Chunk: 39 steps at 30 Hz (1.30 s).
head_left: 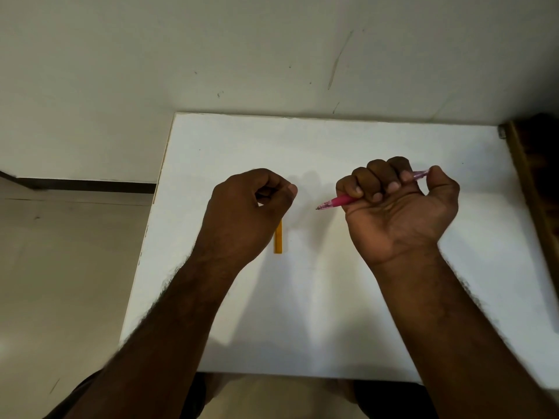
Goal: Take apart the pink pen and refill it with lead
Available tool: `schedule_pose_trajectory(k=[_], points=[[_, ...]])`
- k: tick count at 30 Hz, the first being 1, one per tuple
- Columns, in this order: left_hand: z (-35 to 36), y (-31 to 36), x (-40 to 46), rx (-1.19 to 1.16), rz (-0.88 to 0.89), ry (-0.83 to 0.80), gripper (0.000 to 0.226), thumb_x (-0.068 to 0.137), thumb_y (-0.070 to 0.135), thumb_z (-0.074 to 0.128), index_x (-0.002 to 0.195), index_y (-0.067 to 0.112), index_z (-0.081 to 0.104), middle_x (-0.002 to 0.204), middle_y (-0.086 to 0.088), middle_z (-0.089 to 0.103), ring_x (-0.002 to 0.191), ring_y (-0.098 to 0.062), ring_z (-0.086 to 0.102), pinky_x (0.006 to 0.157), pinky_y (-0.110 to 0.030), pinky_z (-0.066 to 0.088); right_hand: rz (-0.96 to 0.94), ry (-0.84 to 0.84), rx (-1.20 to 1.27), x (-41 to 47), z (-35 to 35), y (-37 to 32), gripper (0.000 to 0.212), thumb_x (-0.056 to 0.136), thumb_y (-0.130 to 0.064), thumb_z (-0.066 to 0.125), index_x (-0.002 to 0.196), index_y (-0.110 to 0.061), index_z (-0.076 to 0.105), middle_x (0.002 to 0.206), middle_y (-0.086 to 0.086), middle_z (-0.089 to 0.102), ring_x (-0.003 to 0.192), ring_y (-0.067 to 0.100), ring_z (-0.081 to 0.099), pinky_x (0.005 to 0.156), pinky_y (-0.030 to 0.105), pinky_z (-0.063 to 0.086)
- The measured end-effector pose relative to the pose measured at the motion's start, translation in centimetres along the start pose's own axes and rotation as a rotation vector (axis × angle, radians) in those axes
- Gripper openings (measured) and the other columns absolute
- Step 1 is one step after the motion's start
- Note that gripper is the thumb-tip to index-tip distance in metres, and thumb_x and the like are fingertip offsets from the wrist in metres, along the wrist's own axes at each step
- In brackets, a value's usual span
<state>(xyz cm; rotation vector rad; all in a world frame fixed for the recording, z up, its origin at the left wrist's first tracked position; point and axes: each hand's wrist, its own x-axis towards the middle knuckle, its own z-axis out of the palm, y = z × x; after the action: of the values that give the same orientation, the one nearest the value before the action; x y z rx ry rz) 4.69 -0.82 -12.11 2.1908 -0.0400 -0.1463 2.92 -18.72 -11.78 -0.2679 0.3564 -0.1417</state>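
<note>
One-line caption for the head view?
Right hand grips translucent pink pen above white table; left hand curled.

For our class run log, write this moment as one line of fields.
right hand: grips pink pen, tip pointing left | left hand: fingers curled, contents unclear | yellow lead case: on white table

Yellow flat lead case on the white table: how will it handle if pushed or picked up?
The slim yellow rectangular lead case lies flat on the white table, so it will probably slide, not roll. It looks thin and likely light. Its low profile may make pinching awkward; the left hand hovering above partly hides it.
</note>
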Motion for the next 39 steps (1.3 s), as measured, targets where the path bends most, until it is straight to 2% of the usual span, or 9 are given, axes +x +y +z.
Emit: schedule_pose_trajectory(k=[5,18,24,29,34,39], points=[[0.03,0.04,0.01,0.002,0.001,0.002,0.013,0.09,0.037,0.067,0.088,0.027,0.074,0.082,0.02,0.072,0.082,0.008,0.064,0.07,0.0,0.041,0.001,0.007,0.006,0.08,0.01,-0.05,0.041,0.096,-0.044,0.024,0.067,-0.018,0.035,0.058,-0.003,0.03,0.051,0.015,0.024,0.056,0.028,0.031],[0.07,-0.01,-0.04,0.012,0.007,-0.007,0.013,0.089,0.038,0.067,0.087,0.027,0.074,0.082,0.02,0.072,0.082,0.008,0.064,0.072,-0.001,0.042,-0.012,0.029,0.014,-0.05,-0.01,-0.04,0.044,0.095,-0.048,0.025,0.066,-0.017,0.036,0.058,-0.003,0.029,0.05,0.015,0.024,0.056,0.027,0.031],[0.08,-0.01,-0.02,0.01,0.011,-0.016,0.012,0.09,0.037,0.067,0.088,0.027,0.074,0.081,0.021,0.072,0.082,0.009,0.064,0.07,0.001,0.04,-0.013,0.024,-0.004,0.02,0.08,-0.05,0.03,0.087,-0.039,0.033,0.066,-0.018,0.035,0.057,-0.003,0.03,0.05,0.015,0.024,0.055,0.028,0.031],[0.1,-0.03,-0.04,0.009,0.019,-0.019,0.011,0.09,0.035,0.067,0.088,0.027,0.074,0.082,0.022,0.072,0.082,0.009,0.064,0.071,0.0,0.041,-0.007,0.053,0.003,0.1,-0.22,-0.07,0.041,0.095,-0.045,0.026,0.066,-0.018,0.036,0.058,-0.003,0.03,0.049,0.016,0.025,0.055,0.027,0.032],[0.1,-0.09,-0.07,0.016,0.012,-0.023,0.012,0.09,0.038,0.066,0.089,0.029,0.074,0.081,0.023,0.071,0.082,0.01,0.063,0.072,0.0,0.042,-0.014,0.054,-0.013,0.13,-0.12,-0.17,0.031,0.087,-0.04,0.033,0.065,-0.018,0.036,0.057,-0.003,0.03,0.049,0.016,0.024,0.055,0.028,0.032],[0.09,-0.09,-0.13,0.007,0.015,-0.023,0.012,0.09,0.037,0.066,0.088,0.028,0.074,0.081,0.023,0.071,0.082,0.01,0.063,0.071,0.001,0.04,-0.022,0.072,0.003,0.11,-0.35,-0.21,0.041,0.094,-0.045,0.026,0.065,-0.017,0.036,0.058,-0.003,0.029,0.05,0.016,0.023,0.056,0.028,0.031]])
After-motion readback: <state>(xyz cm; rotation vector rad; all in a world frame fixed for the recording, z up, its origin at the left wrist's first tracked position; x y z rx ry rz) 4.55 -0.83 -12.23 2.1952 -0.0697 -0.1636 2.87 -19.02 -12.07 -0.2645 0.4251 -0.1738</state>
